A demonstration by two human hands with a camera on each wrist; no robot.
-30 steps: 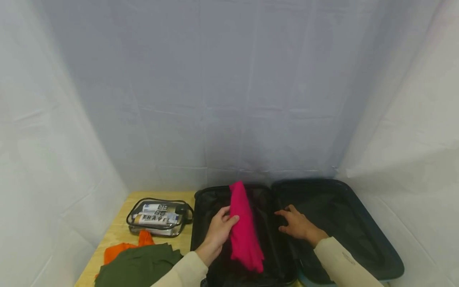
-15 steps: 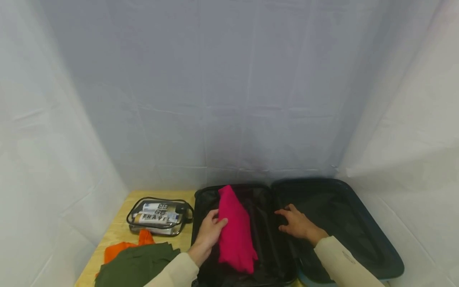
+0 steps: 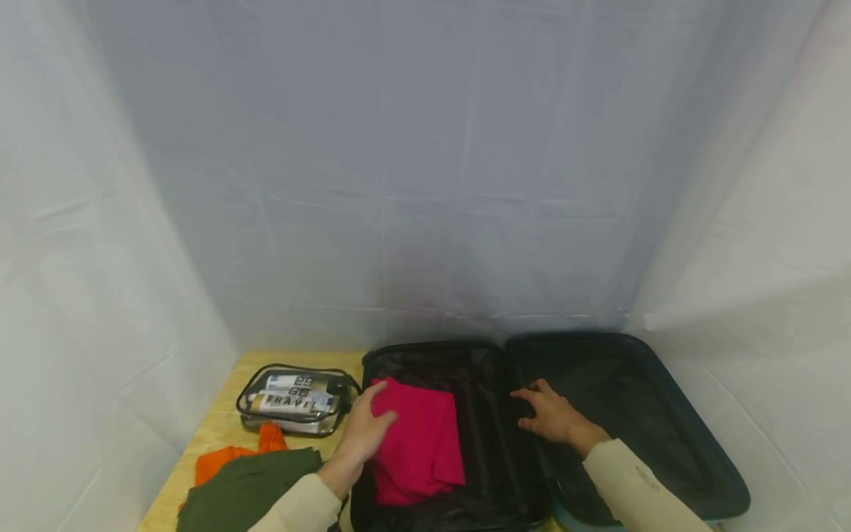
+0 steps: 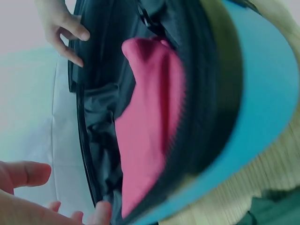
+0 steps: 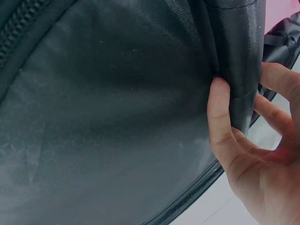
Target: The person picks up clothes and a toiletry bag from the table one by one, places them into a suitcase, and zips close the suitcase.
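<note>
The left hand [image 3: 362,436] lies with fingers spread flat on the folded pink garment [image 3: 415,443], pressing it down in the left half of the open suitcase [image 3: 532,480], while the right hand [image 3: 552,415] grips the ridge between the halves, thumb and fingers curled round the black lining [image 5: 239,70]. Packing seems under way, the garment being settled; the next move likely calls for smoothing it flat. Beyond lie the green [image 3: 246,495] and orange clothes [image 3: 229,458] and clear toiletry bag [image 3: 292,400] on the wooden table [image 3: 213,428], with a white backdrop [image 3: 425,185] behind.
</note>
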